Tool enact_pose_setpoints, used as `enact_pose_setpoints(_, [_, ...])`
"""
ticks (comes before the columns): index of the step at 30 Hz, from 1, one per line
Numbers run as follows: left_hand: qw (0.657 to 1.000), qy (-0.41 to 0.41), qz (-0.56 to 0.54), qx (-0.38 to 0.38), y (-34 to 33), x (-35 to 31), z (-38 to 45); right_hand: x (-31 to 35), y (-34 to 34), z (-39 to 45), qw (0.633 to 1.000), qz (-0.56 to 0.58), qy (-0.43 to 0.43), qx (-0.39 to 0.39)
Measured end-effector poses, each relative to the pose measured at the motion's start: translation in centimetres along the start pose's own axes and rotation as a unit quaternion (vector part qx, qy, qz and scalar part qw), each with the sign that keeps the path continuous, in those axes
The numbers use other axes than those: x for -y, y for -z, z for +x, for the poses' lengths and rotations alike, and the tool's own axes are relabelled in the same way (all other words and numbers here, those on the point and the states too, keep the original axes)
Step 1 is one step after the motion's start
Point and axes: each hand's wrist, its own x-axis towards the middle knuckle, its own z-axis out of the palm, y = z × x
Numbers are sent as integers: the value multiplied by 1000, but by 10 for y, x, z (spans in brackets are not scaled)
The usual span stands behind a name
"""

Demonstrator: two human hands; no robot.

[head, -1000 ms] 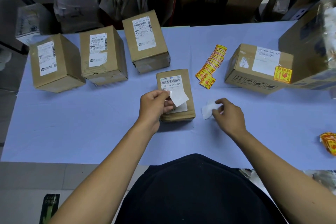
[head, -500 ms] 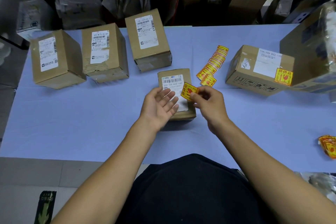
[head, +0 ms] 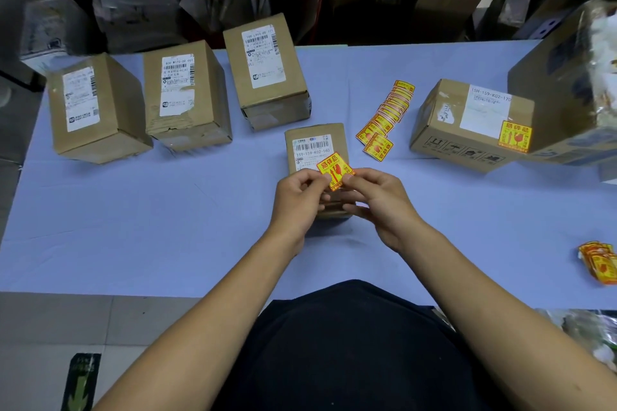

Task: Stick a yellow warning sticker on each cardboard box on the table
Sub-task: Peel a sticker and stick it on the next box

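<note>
A yellow warning sticker [head: 335,170] is pinched between my left hand [head: 298,202] and my right hand [head: 379,202], held just above a small cardboard box [head: 314,138] at the table's middle. Three taller cardboard boxes stand in a row at the back left: one [head: 96,110], another [head: 187,97] and a third [head: 267,70], each with a white label. A wide box [head: 467,123] on the right bears a yellow sticker [head: 514,137]. A fanned row of loose yellow stickers [head: 384,120] lies between the small box and the wide box.
The table has a pale blue cover [head: 167,227]. A large box [head: 574,83] overhangs the right edge. Another small pile of yellow stickers [head: 599,262] lies at the near right. Parcels and bags crowd the floor behind the table.
A second ago my hands held white backing paper. My right hand then brought a yellow sticker over the small box, and now both hands pinch it.
</note>
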Motion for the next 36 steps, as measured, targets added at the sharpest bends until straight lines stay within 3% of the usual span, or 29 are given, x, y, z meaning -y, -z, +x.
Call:
enact_pose_setpoints(3, [997, -43, 56, 28, 6, 0, 3, 0, 3, 4, 996, -71, 28, -36])
enact_pose_setpoints(7, [992, -19, 97, 82, 12, 1, 8, 3, 14, 8, 993, -112, 37, -28])
enact_pose_setpoints(10, [982, -8, 172, 78, 11, 4, 12, -1, 21, 10, 985, -169, 30, -20])
enact_pose_setpoints(14, [926, -77, 365, 59, 6, 7, 17, -13, 28, 11, 950, -305, 53, -44])
enact_pose_setpoints(18, [873, -111, 471, 55, 2, 8, 18, -22, 29, 13, 889, -439, 120, -57])
enact_pose_setpoints(36, [817, -135, 560, 29, -1, 20, 27, -34, 32, 26, 860, -491, 132, -50])
